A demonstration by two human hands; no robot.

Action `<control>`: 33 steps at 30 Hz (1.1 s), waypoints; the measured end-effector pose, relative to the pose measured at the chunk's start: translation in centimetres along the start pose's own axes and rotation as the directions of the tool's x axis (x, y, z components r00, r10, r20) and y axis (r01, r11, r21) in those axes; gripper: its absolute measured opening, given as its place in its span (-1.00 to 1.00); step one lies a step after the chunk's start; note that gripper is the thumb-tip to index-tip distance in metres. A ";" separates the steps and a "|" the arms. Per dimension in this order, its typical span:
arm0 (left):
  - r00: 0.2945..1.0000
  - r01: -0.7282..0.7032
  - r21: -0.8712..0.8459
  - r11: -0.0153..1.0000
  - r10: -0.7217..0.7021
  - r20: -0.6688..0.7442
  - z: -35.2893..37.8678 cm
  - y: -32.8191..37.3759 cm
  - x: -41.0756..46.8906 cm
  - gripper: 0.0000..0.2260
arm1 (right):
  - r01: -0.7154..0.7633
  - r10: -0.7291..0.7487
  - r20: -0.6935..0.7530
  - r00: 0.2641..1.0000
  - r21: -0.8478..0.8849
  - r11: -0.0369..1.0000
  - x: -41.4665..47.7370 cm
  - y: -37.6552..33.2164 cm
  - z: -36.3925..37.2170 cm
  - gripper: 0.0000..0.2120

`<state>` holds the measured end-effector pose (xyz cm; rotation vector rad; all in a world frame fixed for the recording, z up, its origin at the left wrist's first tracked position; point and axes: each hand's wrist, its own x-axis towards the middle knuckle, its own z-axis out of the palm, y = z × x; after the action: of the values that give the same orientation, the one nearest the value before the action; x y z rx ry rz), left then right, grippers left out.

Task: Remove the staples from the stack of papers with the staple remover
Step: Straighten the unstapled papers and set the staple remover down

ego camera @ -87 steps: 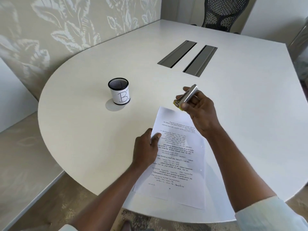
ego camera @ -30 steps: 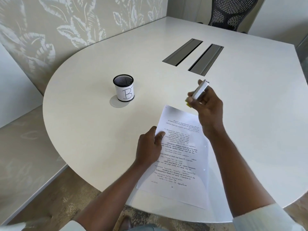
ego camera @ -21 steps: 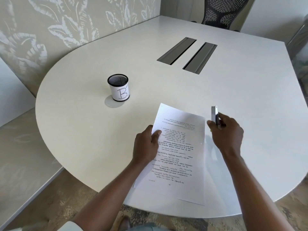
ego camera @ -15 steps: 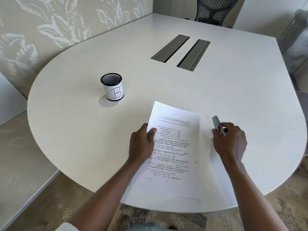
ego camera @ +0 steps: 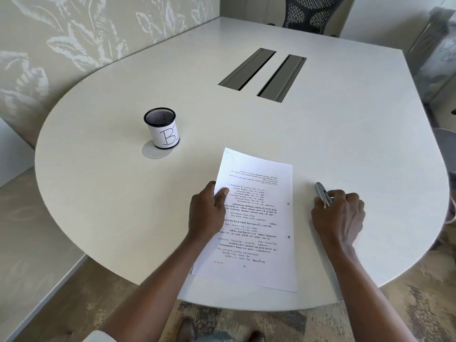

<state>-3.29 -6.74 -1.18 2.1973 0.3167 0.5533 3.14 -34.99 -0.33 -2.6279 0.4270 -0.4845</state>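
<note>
The stack of papers (ego camera: 259, 223) lies printed side up near the table's front edge, text upside down to me, with two punch holes along its right margin. My left hand (ego camera: 209, 211) presses on its left edge, thumb on the sheet. My right hand (ego camera: 339, 215) rests on the table just right of the papers, fingers curled around the silver staple remover (ego camera: 321, 192), whose tip lies on or just above the tabletop. No staple is visible on the top sheet.
A black mesh pen cup (ego camera: 161, 128) with a white label marked "B" stands at the left. Two grey cable slots (ego camera: 262, 74) sit in the middle of the white table (ego camera: 345, 134). A mesh office chair (ego camera: 312, 13) stands at the far side.
My right hand has carried the staple remover from above the papers' top right corner down to the table right of the stack. My left hand has stayed on the papers.
</note>
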 end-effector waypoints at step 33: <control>0.969 0.059 0.504 0.862 -0.170 0.177 -2.1 5.0 4.3 -0.50 | 0.588 -0.543 0.447 0.711 0.047 0.808 -4.7 -9.0 2.8 -0.06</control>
<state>-0.36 -6.68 5.10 2.6853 0.5160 0.1653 2.01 -24.58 0.25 -2.8210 -0.5448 -0.0168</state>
